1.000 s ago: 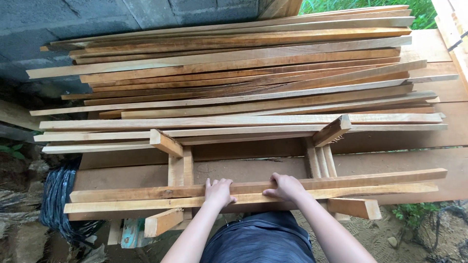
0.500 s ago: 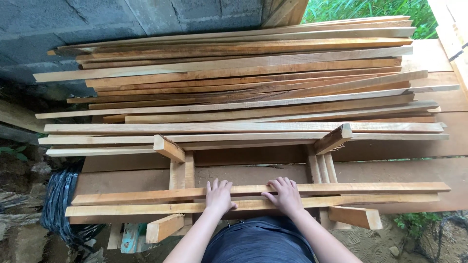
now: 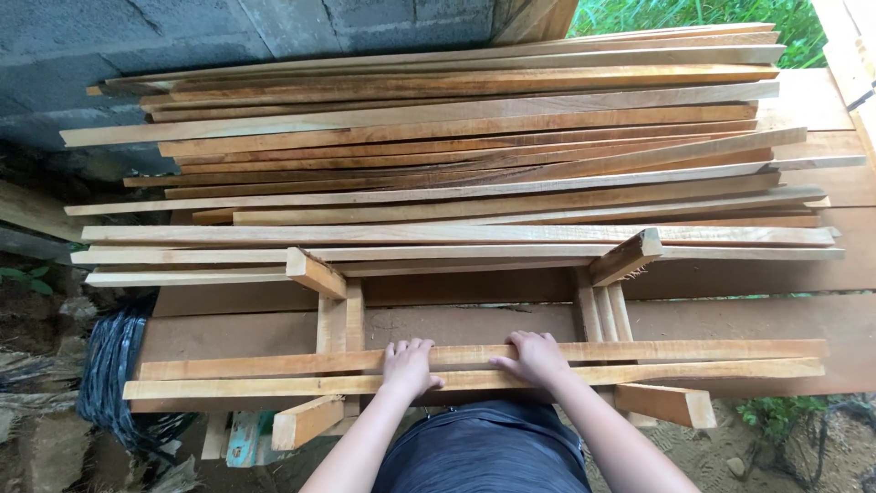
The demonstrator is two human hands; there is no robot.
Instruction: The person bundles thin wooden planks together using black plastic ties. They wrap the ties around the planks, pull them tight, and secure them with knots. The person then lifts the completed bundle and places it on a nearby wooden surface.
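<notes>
Left hand (image 3: 408,363) and right hand (image 3: 537,358) rest flat, ungripping, on 2 long wooden slats (image 3: 474,365) lying across a wooden trestle (image 3: 339,321), apparently steadying them before the stacked planks (image 3: 456,155).

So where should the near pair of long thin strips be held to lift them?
Near the middle, from the near side, one hand to each side of centre. The two long strips lie side by side across two cross supports, overhanging at both ends, so a spaced central hold probably keeps them level. The left hand and right hand already rest there.
</notes>
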